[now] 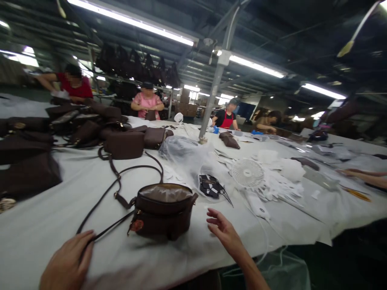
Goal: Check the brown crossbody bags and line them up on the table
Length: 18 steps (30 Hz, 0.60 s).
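A dark brown handbag (163,221) stands upright on the white-covered table, its top open and a greyish lining showing inside. A round reddish tag hangs at its left side. The bag's long strap (113,183) loops out to the left and back. At the lower left, my left hand (71,257) is closed round part of this strap, thumb against fingers. My right hand (223,231) hovers to the right of the bag, apart from it, with fingers spread and nothing in them.
Brown bags (125,145) crowd the table's left side. Behind the handbag lies a clear plastic bag (187,151) with black tags (210,186). A white fan (248,173) and white paper pieces lie to the right. A metal post (213,92) rises mid-table. Several people work around it.
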Each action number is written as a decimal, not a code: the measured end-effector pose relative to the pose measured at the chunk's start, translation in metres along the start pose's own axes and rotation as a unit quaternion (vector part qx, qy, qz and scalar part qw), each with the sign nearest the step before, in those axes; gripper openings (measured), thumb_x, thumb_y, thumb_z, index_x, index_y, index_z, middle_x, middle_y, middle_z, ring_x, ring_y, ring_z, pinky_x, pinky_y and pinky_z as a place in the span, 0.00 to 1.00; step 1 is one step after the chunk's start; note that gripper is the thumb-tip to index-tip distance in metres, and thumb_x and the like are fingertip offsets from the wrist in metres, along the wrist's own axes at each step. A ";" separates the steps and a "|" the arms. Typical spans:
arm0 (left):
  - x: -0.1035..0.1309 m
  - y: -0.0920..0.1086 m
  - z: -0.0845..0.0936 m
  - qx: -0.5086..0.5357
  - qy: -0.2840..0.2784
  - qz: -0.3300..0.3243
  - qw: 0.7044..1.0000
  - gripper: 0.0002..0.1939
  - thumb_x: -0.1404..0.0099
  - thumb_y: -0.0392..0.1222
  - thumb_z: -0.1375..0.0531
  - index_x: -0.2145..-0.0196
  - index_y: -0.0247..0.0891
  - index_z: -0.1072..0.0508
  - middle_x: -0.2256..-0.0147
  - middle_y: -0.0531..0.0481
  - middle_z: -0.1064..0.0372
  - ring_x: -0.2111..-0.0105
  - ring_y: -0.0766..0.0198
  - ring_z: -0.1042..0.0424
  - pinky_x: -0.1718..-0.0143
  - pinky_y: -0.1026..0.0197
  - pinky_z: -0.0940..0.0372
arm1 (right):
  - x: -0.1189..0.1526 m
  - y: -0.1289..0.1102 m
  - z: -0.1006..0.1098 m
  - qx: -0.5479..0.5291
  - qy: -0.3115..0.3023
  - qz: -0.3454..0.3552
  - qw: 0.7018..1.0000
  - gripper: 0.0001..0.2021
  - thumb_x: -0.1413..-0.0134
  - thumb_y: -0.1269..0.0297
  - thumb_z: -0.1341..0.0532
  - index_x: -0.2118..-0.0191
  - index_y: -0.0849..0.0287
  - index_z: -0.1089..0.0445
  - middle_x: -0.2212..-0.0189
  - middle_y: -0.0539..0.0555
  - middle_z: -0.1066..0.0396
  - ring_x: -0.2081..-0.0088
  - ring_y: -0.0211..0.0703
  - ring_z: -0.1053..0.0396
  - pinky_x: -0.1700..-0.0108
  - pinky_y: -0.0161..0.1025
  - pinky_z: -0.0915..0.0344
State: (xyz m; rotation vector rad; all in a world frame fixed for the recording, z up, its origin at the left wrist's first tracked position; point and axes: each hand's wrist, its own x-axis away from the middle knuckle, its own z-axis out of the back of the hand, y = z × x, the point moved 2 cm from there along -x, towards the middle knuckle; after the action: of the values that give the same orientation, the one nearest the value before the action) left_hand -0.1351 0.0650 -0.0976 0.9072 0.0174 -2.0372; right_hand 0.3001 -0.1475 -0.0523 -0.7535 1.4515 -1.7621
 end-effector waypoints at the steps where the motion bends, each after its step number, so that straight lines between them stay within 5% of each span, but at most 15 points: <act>1: 0.001 0.003 0.001 -0.019 -0.004 -0.009 1.000 0.18 0.38 0.51 0.48 0.62 0.39 0.23 0.60 0.44 0.22 0.60 0.50 0.24 0.56 0.48 0.31 | -0.003 -0.002 -0.010 0.017 -0.009 0.014 1.000 0.31 0.56 0.54 0.32 0.44 0.53 0.35 0.46 0.61 0.32 0.51 0.51 0.29 0.57 0.45 0.28; 4: 0.002 0.011 0.005 -0.058 -0.007 -0.026 0.998 0.18 0.35 0.49 0.50 0.61 0.38 0.24 0.59 0.43 0.23 0.59 0.52 0.24 0.56 0.50 0.31 | -0.006 -0.011 -0.035 0.069 -0.003 0.064 0.996 0.32 0.52 0.56 0.35 0.40 0.53 0.40 0.41 0.61 0.37 0.46 0.53 0.32 0.54 0.46 0.29; 9: 0.000 0.017 0.013 -0.035 -0.002 -0.007 0.999 0.18 0.34 0.50 0.49 0.59 0.38 0.24 0.58 0.43 0.23 0.58 0.52 0.25 0.55 0.50 0.31 | 0.001 -0.039 -0.042 0.140 0.096 0.157 0.973 0.17 0.43 0.55 0.42 0.51 0.57 0.31 0.54 0.60 0.28 0.56 0.49 0.28 0.59 0.43 0.29; 15: -0.034 0.050 0.022 0.113 -0.001 0.034 0.993 0.21 0.33 0.52 0.50 0.50 0.38 0.30 0.50 0.42 0.27 0.51 0.54 0.27 0.48 0.52 0.32 | -0.022 -0.030 -0.003 0.273 0.120 0.141 0.944 0.12 0.44 0.60 0.45 0.59 0.55 0.27 0.56 0.57 0.26 0.54 0.50 0.30 0.58 0.41 0.31; 18: -0.052 0.065 0.015 0.190 -0.013 0.052 0.980 0.23 0.34 0.56 0.49 0.48 0.39 0.31 0.52 0.44 0.26 0.57 0.56 0.24 0.55 0.57 0.28 | -0.046 -0.013 0.032 0.383 0.141 0.082 0.909 0.13 0.44 0.65 0.48 0.61 0.57 0.27 0.60 0.57 0.25 0.57 0.49 0.29 0.54 0.42 0.33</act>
State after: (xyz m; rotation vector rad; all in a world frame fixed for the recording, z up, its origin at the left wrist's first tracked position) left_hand -0.0791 0.0577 -0.0350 1.0895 -0.4378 -1.9859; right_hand 0.3504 -0.1259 -0.0328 0.0370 0.8172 -2.1309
